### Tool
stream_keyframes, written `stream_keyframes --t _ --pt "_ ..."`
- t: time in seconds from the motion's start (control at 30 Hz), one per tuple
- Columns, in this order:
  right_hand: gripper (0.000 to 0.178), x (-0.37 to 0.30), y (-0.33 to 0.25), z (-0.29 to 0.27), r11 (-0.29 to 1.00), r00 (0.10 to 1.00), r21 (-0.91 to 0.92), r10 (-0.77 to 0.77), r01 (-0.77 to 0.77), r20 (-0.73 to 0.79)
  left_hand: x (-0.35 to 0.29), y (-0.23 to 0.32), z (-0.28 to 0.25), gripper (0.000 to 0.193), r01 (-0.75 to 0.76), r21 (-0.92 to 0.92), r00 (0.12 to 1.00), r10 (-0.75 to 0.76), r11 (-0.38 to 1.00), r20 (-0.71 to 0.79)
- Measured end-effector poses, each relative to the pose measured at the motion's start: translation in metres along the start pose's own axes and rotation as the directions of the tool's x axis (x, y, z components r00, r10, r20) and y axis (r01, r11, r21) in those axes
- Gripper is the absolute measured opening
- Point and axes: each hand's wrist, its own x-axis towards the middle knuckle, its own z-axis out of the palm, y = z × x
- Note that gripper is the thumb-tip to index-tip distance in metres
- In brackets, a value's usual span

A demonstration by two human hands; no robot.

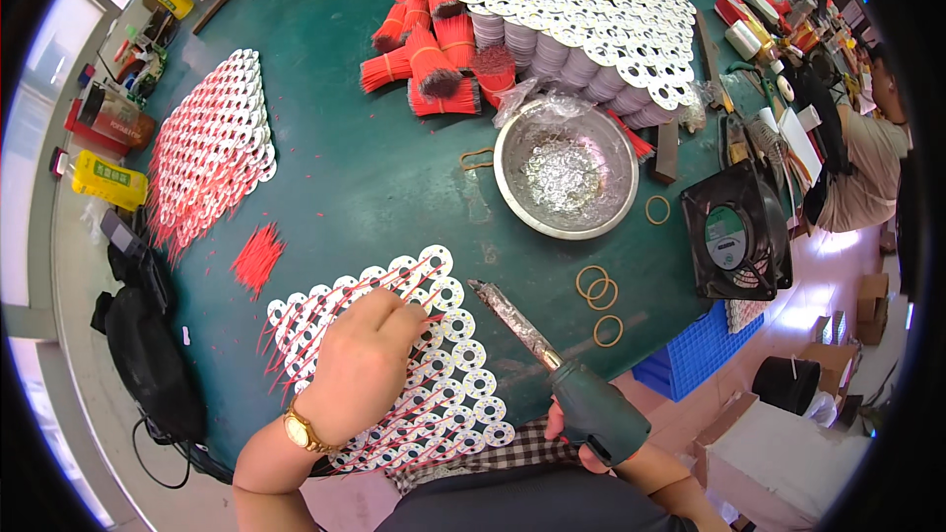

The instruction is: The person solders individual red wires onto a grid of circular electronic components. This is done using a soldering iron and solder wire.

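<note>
My left hand [363, 360], a gold watch on its wrist, rests on a flat layout of white round boards [455, 355] with red wires laid across them; its fingertips pinch a red wire near the layout's middle. My right hand [581, 438] grips the dark green handle of a soldering iron [522, 327]. The iron's long grey tip points up and left, just right of the layout and apart from the boards. A small pile of loose red wires [258, 258] lies left of the layout on the green table [365, 167].
A steel bowl [566, 177] sits mid-table. Beyond it stand stacks of white boards [591, 10] and red wire bundles [434, 49]. Another wired board layout [212, 148] lies at left. Rubber bands [597, 286], a black fan [734, 232] and a seated person [867, 158] are at right.
</note>
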Motion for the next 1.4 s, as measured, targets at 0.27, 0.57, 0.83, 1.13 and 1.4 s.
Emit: stream_keyframes --t 0.27,0.57,0.83,1.13,1.4 --pt "0.092 -0.001 0.001 0.003 0.983 0.994 0.156 0.106 -0.098 -0.042 0.010 0.004 0.017 0.007 0.163 -0.188 0.975 -0.188 0.968 -0.121" --pt "0.090 -0.008 0.005 0.004 0.958 0.963 0.167 0.253 -0.235 -0.096 0.007 0.000 0.024 0.008 0.206 -0.204 0.961 -0.237 0.957 -0.143" --pt "0.088 -0.007 -0.001 0.005 0.972 0.976 0.169 0.184 -0.164 -0.114 0.008 -0.001 0.026 0.010 0.190 -0.177 0.965 -0.217 0.966 -0.146" --pt "0.069 -0.015 0.016 -0.006 0.962 0.996 -0.257 -0.083 0.088 0.029 0.007 0.000 0.027 0.013 0.165 -0.037 0.979 -0.168 0.986 -0.115" --pt "0.052 -0.012 0.012 0.001 0.984 0.995 -0.152 0.097 -0.093 0.020 0.007 0.001 0.028 0.014 0.149 -0.023 0.980 -0.151 0.989 -0.127"
